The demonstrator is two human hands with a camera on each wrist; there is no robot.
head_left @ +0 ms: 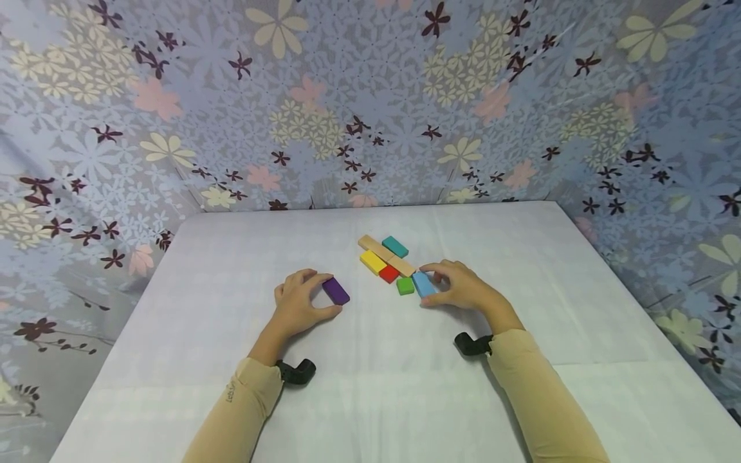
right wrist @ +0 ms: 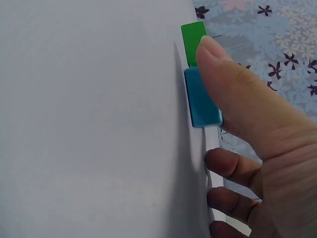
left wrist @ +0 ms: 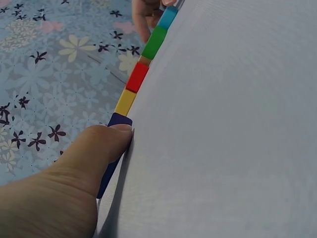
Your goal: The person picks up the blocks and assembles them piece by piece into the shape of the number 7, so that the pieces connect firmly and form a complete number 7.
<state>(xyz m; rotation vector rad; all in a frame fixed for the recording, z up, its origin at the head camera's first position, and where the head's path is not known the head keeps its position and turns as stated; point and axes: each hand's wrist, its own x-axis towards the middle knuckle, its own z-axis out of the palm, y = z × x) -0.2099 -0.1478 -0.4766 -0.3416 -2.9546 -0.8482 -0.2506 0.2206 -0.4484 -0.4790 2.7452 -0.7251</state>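
Observation:
On the white-covered table, my left hand holds a purple block between thumb and forefinger. Its thumb lies over the block's near end in the left wrist view. My right hand pinches a light blue block, thumb at the near end and forefinger at the far end. Just left of that block sits a small green block. Farther left, a red block and a yellow block lie end to end. Beside them runs a row of natural wood blocks, with a teal block behind.
The white tablecloth spreads around the blocks on all sides. A flowered curtain hangs behind the table's far edge and down both sides. Black wrist mounts stick out from both wrists, close above the cloth.

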